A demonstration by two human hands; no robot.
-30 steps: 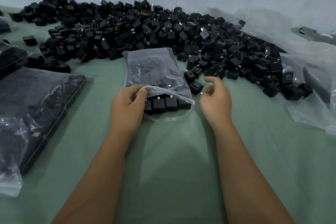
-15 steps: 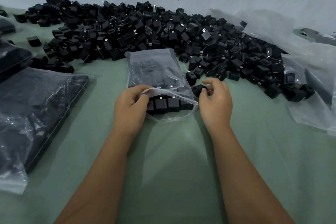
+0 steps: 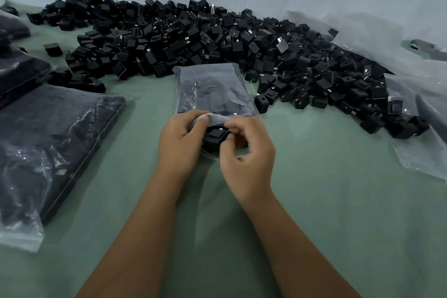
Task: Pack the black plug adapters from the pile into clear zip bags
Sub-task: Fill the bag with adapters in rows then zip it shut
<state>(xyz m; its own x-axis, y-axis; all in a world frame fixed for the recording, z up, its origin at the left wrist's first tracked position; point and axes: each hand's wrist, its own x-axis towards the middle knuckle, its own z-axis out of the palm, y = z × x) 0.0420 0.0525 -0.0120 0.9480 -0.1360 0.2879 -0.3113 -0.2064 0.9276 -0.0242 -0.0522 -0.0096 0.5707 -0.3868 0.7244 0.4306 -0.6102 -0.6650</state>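
adapter pile (image 3: 217, 38) blocks far side, filled bags (image 3: 48, 143) crowd left

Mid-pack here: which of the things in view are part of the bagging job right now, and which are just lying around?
In the job:
- clear zip bag, mouth held up by the left hand
- black adapter pinched by the right hand at the mouth
- adapter pile

Lying about:
- filled bags at left
- loose plastic sheet at right
- green table cover

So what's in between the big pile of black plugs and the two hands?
In the head view, the clear zip bag lies between the pile and the hands. The left hand holds its mouth open; the right hand pinches an adapter there.
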